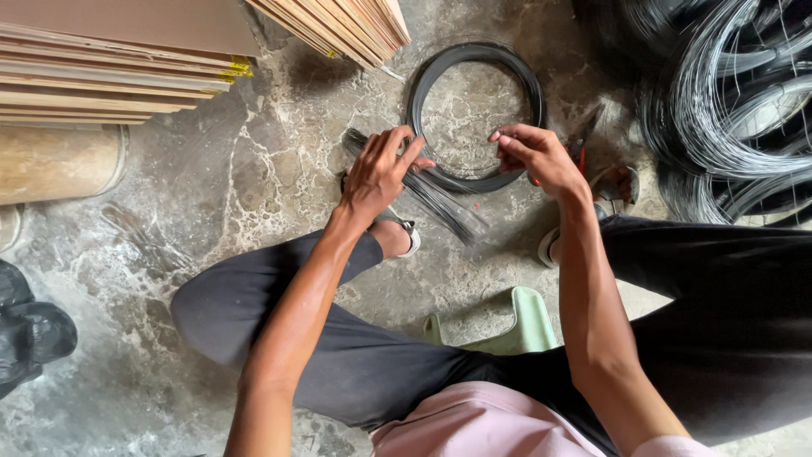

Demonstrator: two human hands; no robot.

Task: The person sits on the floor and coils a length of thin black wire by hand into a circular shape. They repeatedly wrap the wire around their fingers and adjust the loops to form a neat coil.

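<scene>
Hands over stained concrete floor [211, 186]. Left hand [376, 173]: fingers curled closed around bundle of straight dark wire lengths [431, 196], held slanting just above floor. Right hand [537, 156]: fingertips pinched together on thin wire end, other fingers loosely bent. One small black wire coil [475, 114] flat on floor between hands. Several large wire coils [727, 101] at upper right. Two plywood stacks [110, 59]. One green stool [524, 326].

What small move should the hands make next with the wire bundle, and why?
Probably the right hand should draw its thin wire toward the bundle of cut wires held by the left hand; both hands sit over the wire coil, a gap between them.
</scene>
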